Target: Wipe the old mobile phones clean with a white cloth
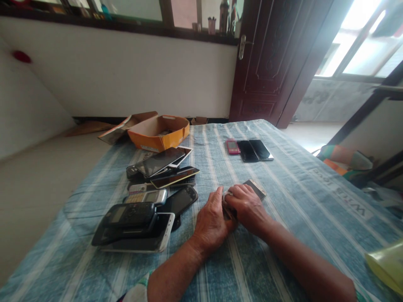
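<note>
A smartphone (257, 188) with a pale edge lies tilted in my hands over the bed, its far end sticking out past my right fingers. My left hand (211, 224) is closed around the near end of it. With bent fingers, my right hand (250, 206) presses a small whitish cloth (226, 195) against the phone; most of the cloth is hidden under the fingers. Left of my hands is a loose pile of old phones, among them a black smartphone (181, 201), a silver keypad phone (147, 196) and a white-edged smartphone (166, 235).
Beyond the pile stands an open orange cardboard box (160, 141). A pink phone (232, 147) and two dark smartphones (262, 149) lie together farther back. A striped blue sheet (308, 235) covers the surface. Something yellow and shiny (387, 266) sits at the right edge.
</note>
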A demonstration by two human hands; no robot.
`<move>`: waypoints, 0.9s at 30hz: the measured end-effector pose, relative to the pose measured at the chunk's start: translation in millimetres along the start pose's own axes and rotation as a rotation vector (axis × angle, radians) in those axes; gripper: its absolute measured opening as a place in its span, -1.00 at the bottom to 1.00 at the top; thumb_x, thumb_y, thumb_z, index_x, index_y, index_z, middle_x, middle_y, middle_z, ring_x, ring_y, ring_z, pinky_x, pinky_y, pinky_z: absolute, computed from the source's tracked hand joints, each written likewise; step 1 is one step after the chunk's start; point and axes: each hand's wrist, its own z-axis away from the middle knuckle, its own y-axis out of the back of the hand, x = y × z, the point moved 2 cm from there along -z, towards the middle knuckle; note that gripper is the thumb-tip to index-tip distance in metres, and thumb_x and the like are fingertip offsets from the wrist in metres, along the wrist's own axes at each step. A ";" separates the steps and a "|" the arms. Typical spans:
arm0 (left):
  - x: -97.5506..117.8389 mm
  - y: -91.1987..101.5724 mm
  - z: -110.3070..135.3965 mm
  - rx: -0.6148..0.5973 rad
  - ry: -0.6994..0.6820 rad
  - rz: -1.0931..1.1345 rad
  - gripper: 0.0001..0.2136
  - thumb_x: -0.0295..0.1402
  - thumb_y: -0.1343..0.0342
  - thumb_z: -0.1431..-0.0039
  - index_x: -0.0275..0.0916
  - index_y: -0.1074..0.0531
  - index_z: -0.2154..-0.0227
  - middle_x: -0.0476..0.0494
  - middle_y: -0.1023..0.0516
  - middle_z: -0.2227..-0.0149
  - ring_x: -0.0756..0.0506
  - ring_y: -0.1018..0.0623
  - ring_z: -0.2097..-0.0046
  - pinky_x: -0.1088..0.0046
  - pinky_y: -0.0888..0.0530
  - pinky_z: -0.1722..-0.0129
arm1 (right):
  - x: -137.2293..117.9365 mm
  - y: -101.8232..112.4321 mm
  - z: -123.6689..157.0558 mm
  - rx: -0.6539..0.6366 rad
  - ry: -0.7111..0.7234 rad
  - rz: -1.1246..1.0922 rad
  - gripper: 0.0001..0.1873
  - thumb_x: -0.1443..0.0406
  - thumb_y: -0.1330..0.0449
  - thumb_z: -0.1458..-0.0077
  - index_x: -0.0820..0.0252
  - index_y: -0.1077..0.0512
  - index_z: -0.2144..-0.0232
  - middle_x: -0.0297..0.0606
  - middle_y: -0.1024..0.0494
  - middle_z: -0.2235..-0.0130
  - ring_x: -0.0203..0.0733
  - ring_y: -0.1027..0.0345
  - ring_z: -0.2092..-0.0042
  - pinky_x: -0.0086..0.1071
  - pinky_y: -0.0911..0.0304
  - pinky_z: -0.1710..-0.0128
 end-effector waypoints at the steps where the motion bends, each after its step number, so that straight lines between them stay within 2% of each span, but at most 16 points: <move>1: 0.6 0.2 -0.1 0.005 -0.005 -0.004 -0.26 -0.33 -0.25 0.09 -0.32 -0.12 -0.19 -0.32 -0.40 -0.04 -0.27 -0.49 -0.03 0.20 -0.44 0.00 | -2.4 0.0 -0.8 -0.005 0.007 0.005 -0.86 0.34 -0.13 -0.22 0.19 -0.45 0.39 -0.26 -0.42 0.35 -0.16 -0.21 0.23 -0.31 -0.06 0.18; 5: -0.4 -0.1 -0.6 0.015 -0.010 -0.005 -0.23 -0.35 -0.27 0.12 -0.31 -0.12 -0.19 -0.30 -0.40 -0.05 -0.26 -0.48 -0.04 0.22 -0.43 -0.02 | -0.4 1.6 -1.9 -0.020 -0.012 0.063 -0.87 0.34 -0.15 -0.20 0.18 -0.46 0.40 -0.26 -0.43 0.34 -0.15 -0.22 0.22 -0.29 -0.06 0.17; 14: 0.4 0.9 -1.0 -0.008 0.039 0.006 -0.21 -0.38 -0.27 0.16 -0.26 -0.12 -0.20 -0.26 -0.39 -0.06 -0.25 -0.49 -0.02 0.27 -0.46 0.06 | 36.6 2.0 6.1 -0.019 -0.155 0.123 -0.75 0.46 -0.08 -0.16 0.10 -0.52 0.27 -0.22 -0.48 0.22 -0.14 -0.24 0.14 -0.30 -0.06 0.13; 23: 0.7 0.9 -1.2 -0.016 0.039 0.004 -0.21 -0.39 -0.26 0.18 -0.27 -0.13 -0.20 -0.25 -0.39 -0.05 -0.20 -0.49 0.03 0.30 -0.45 0.07 | 67.9 6.2 10.8 -0.048 -0.299 0.190 -0.65 0.50 -0.05 -0.12 0.07 -0.53 0.21 -0.21 -0.49 0.19 -0.12 -0.25 0.17 -0.30 -0.06 0.17; 27: 0.3 0.9 -0.9 -0.018 0.036 -0.002 -0.20 -0.38 -0.27 0.18 -0.25 -0.13 -0.20 -0.23 -0.39 -0.03 -0.19 -0.50 0.05 0.31 -0.46 0.09 | 73.6 6.4 12.0 -0.042 -0.325 0.198 -0.63 0.52 -0.04 -0.11 0.06 -0.53 0.20 -0.20 -0.48 0.20 -0.12 -0.25 0.16 -0.30 -0.05 0.18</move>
